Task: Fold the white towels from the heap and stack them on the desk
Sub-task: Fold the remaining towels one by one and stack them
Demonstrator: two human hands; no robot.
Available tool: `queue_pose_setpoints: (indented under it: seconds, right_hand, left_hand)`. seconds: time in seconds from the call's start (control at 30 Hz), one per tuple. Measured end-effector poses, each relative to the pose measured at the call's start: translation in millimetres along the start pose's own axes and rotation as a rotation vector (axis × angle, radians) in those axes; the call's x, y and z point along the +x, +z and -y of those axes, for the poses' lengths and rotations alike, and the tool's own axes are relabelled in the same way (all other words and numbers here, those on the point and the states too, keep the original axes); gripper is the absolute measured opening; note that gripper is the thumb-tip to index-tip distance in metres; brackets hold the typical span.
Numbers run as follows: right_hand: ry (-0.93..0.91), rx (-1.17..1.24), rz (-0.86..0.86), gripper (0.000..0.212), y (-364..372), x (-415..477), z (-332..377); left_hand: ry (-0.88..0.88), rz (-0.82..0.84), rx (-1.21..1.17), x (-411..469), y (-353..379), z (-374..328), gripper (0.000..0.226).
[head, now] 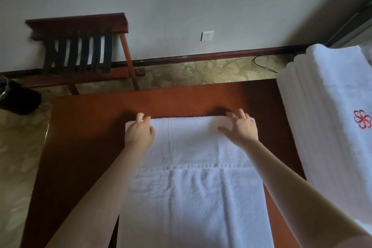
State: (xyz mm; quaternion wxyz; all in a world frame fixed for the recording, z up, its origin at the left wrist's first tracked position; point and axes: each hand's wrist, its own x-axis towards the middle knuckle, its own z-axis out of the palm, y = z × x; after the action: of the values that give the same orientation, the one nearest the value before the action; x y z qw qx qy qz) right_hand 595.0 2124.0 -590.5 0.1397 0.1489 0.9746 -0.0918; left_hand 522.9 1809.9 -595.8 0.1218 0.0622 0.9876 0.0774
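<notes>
Fluffy white towel (193,197) lies flat along desk (80,127), layers overlapping.

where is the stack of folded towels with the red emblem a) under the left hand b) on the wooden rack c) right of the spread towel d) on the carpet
c: the stack of folded towels sits right of the towel spread on the desk.

Bare desk (80,127) left of the towel (191,197); towel stack (326,106) blocks the right
</notes>
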Motion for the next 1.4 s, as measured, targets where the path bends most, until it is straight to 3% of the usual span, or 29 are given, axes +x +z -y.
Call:
queue_pose_setpoints:
  seconds: [0.17,0.4,0.73,0.9,1.13,1.4]
  right_hand:
    - [0.203,0.102,0.134,0.023,-23.1,8.2,-2.5]
    - [0.175,0.369,-0.001,0.002,-59.8,-15.1,-8.7]
    - [0.0,0.323,-0.261,0.014,-113.7,-32.3,2.0]
    - [-0.027,0.336,-0.367,0.009,-130.1,-37.7,9.4]
    - [0.001,0.37,-0.38,0.012,-99.4,-93.3,3.3]
    - [0.085,0.316,-0.226,0.014,-27.8,-158.6,-4.7]
  left_hand:
    - [-0.209,0.21,0.026,12.4,-22.2,-3.6,0.022]
    - [-0.197,0.181,-0.136,1.7,-61.9,2.3,0.02]
    - [-0.115,-0.119,-0.168,-22.1,-124.8,-0.2,0.016]
    - [-0.111,-0.22,-0.171,-34.3,-133.5,0.3,0.018]
    - [-0.068,-0.241,-0.135,-76.7,-115.6,16.3,0.017]
    - [-0.049,-0.123,-0.154,-128.4,-52.4,37.1,0.018]
